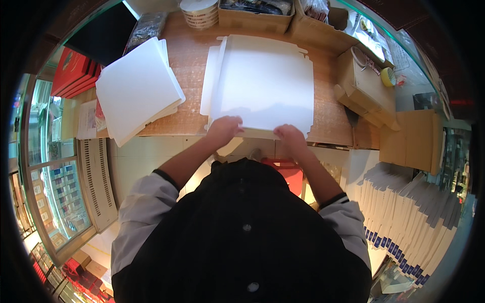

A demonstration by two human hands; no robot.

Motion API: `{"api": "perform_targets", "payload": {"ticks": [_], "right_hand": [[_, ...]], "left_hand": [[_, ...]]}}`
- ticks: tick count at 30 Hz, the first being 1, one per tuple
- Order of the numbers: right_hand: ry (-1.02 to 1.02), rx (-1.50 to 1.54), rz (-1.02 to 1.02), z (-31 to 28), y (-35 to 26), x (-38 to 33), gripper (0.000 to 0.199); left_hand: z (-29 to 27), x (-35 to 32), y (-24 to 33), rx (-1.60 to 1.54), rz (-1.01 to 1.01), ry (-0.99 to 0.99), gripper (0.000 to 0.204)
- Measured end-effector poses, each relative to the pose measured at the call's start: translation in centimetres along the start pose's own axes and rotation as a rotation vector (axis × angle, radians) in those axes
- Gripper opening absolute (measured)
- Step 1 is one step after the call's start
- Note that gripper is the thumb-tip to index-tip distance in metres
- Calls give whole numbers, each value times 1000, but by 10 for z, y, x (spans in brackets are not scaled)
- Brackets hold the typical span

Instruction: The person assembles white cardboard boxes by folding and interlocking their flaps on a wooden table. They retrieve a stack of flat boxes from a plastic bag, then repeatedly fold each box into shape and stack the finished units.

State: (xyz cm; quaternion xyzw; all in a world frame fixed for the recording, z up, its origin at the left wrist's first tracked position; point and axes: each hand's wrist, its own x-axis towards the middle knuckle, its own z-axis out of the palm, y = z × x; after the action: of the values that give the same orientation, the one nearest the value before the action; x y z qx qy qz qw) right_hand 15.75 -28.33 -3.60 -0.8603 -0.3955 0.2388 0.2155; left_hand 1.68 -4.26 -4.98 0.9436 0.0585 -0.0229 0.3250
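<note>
Glass panes (58, 202): framed, standing off beyond the left end of the table (189, 60), whose top is worn brown wood.
Red boxes (76, 73): piled one on another at the table's far left.
White sheets (139, 83): a loose, uneven stack on the left part of the table, set askew, the lowest corner jutting past the near edge.
Dark bundle (145, 31): wrapped in clear plastic, behind those sheets at the table's back left.
Tape rolls (199, 14): stacked at the table's back edge.
Left hand (225, 130): at the table's near edge, fingers curled over the card's near left part, almost closed; whether they pinch it, I cannot tell.
White card (265, 81): lying flat on the middle of the table, notched tabs at its corners, its near side at the table's near edge.
Right hand (291, 139): at the card's near right part, thumb and fingers bent close together; how firm the hold is, I cannot tell.
Cardboard box (366, 86): on the table's right end.
Yellow roll (388, 77): on the far side of that box, at the table's right.
Folded cartons (409, 217): white, in a long packed row, nearer the person than the table's right end.
</note>
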Motion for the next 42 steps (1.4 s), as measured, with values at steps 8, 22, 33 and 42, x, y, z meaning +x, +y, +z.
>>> {"api": "perform_targets", "payload": {"ticks": [8, 22, 33, 42], "right_hand": [[265, -259, -310, -2, -3, 23, 20], [297, -176, -412, 22, -23, 34, 9], [-38, -339, 201, -39, 1, 57, 44], [-6, -209, 155, -26, -33, 52, 22]], "left_hand": [[4, -4, 2, 409, 470, 232, 15], [-4, 13, -3, 405, 393, 165, 13], [-31, 40, -22, 369, -13, -50, 35], [-37, 65, -2, 502, 36, 44, 25]]}}
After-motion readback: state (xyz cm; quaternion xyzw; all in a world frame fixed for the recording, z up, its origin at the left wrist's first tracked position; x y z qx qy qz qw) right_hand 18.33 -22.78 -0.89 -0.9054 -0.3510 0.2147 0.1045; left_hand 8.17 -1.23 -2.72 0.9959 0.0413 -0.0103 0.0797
